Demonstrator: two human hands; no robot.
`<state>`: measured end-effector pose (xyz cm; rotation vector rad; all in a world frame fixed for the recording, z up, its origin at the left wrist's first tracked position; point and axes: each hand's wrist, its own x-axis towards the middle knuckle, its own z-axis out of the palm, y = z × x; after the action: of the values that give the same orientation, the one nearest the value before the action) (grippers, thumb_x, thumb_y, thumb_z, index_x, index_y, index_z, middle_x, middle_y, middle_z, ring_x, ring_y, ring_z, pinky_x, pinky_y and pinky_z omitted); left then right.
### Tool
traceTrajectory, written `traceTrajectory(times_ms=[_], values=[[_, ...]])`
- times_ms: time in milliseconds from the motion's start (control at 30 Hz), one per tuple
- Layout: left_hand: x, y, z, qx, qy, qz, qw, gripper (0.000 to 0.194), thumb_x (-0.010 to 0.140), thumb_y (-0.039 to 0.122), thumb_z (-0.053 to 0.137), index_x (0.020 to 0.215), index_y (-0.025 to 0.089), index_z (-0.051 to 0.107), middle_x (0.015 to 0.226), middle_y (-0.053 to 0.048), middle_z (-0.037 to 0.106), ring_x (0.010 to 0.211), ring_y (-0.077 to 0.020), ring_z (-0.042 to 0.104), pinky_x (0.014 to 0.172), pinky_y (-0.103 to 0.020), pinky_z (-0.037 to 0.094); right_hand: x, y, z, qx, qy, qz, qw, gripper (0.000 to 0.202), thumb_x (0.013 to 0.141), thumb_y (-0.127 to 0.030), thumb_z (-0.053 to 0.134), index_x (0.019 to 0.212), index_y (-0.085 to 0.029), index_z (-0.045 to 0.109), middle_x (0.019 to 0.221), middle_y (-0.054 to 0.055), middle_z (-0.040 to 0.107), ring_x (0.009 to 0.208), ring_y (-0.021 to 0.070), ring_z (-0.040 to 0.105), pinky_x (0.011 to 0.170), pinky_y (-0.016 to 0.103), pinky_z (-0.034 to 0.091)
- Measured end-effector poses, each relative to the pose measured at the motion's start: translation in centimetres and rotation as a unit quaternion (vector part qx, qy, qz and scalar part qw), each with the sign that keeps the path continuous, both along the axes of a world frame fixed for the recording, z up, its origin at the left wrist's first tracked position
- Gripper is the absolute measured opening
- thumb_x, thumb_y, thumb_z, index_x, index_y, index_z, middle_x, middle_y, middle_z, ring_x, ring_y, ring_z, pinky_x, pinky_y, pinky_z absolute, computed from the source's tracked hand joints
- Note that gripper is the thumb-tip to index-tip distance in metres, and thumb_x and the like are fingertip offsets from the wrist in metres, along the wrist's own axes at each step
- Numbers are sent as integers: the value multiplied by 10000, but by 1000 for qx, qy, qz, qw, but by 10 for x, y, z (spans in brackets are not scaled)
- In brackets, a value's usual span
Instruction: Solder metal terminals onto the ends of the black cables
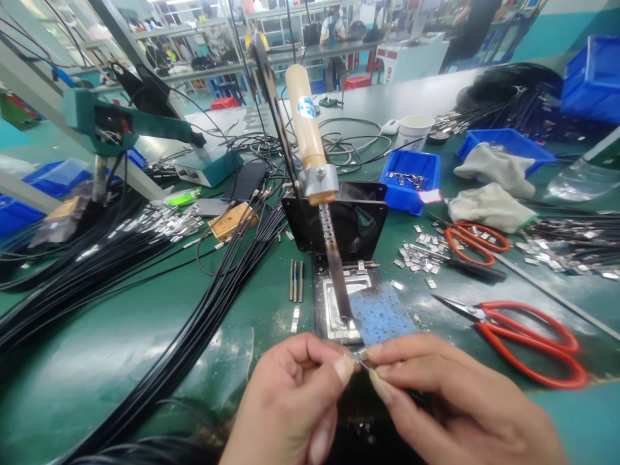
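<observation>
My left hand (298, 394) pinches a small silvery metal connector (360, 356) between thumb and forefinger. From the other side, the closed fingertips of my right hand (436, 387) meet the same piece; a thin strand shows beneath it, and my fingers cover the rest. Just beyond my fingertips, the dark tip of a soldering iron (338, 278) points down from its tan handle, held in a stand. Under that tip lies a metal solder tray (330, 316), with a blue sponge (385, 313) beside it.
Orange-handled scissors (533, 342) lie to the right, near loose metal connectors (421, 255). Behind them stand a blue bin (411, 174) and white gloves (489, 206). Black cables (217, 290) run along the left. A black fan (334, 223) stands behind the tray.
</observation>
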<state>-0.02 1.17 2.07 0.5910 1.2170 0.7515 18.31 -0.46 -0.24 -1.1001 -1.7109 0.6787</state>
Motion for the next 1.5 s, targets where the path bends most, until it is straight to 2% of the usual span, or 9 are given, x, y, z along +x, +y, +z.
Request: traceTrajectory(times_ms=[367,767,1300,1500], values=[[0,5,3,1,18,2,1000,257,821,381,791,714,190,657,332,135,373,304,-23,181,335,-143,178,-1,2,3,-1,-2,0,1000,224,825,-27,730,941,-218,723,997,1,780,890,110,775,813,132,626],[1,10,6,15,29,14,999,220,825,339,781,726,185,660,358,127,389,314,-24,193,337,-150,160,-5,10,4,-3,-4,-11,1000,184,833,-53,735,914,-219,730,965,13,783,855,130,778,762,159,645],[1,15,8,24,28,13,999,248,819,354,783,692,192,644,358,128,376,320,-25,189,338,-142,154,-6,12,6,-3,2,-23,1000,176,841,-66,726,913,-226,724,984,-4,781,878,110,773,801,131,623],[0,15,8,26,38,12,999,251,827,359,773,690,193,645,350,126,368,315,-29,195,341,-152,147,-7,16,9,3,-4,-26,1000,161,844,-75,723,892,-229,724,954,4,781,854,125,777,765,151,637]])
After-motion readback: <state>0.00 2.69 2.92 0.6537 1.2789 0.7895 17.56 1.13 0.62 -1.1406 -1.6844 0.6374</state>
